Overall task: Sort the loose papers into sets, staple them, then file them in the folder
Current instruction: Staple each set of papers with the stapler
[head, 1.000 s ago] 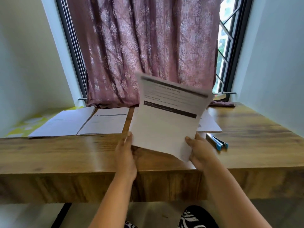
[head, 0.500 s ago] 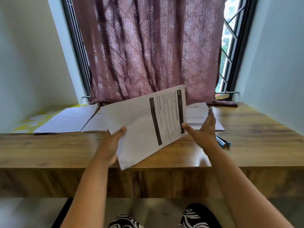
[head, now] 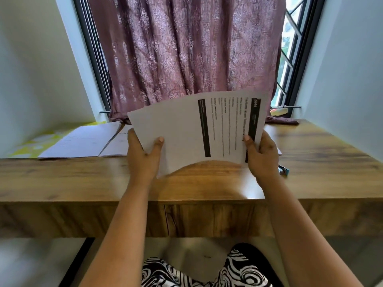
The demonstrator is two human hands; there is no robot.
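Observation:
A set of white printed papers (head: pixel 186 129) with black header bars is held sideways above the wooden desk (head: pixel 83 179), its text running vertically and its lower edge bowed upward. My left hand (head: pixel 143 154) grips its left end, thumb on the front. My right hand (head: pixel 261 156) grips its right end by the dark header, thumb on top. An open folder (head: pixel 83 141) with white sheets lies flat on the desk at the left. A blue stapler (head: pixel 284 170) peeks out on the desk just right of my right wrist, mostly hidden.
A mauve patterned curtain (head: pixel 186 48) hangs over the window behind the desk. White walls close in on both sides. A yellow patterned cloth (head: pixel 41 139) lies beyond the folder. More paper (head: pixel 278 151) lies behind my right hand. My patterned lap (head: pixel 203 270) sits below the desk edge.
The papers were turned from upright to sideways. My right hand, open beside them half a second ago, now grips the right end; both hands lifted the set slightly to the right.

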